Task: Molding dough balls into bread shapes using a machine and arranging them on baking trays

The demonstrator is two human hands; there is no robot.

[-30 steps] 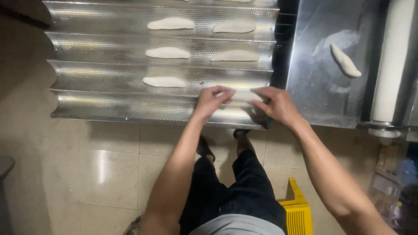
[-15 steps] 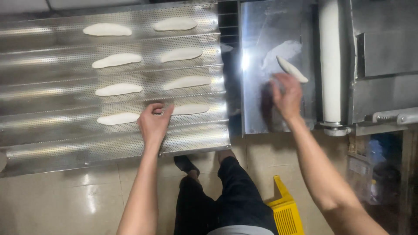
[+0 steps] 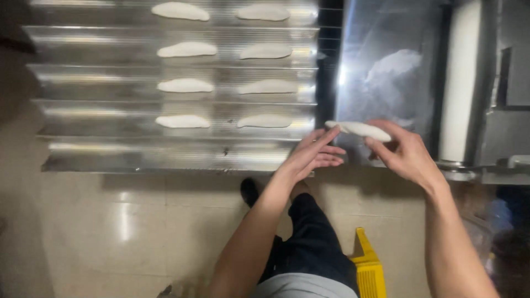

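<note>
Carrying step: right hand point(image 3: 406, 154) pinches dough piece point(image 3: 359, 130); open left hand point(image 3: 312, 157) steadies its end; I'd judge next placement needs the empty groove of the fluted tray point(image 3: 165, 157), toward 9 o'clock.

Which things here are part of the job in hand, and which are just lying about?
In hand: dough piece, held between left hand and right hand; fluted tray with shaped dough pieces; metal chute.
Lying about: yellow crate; white roller.
</note>
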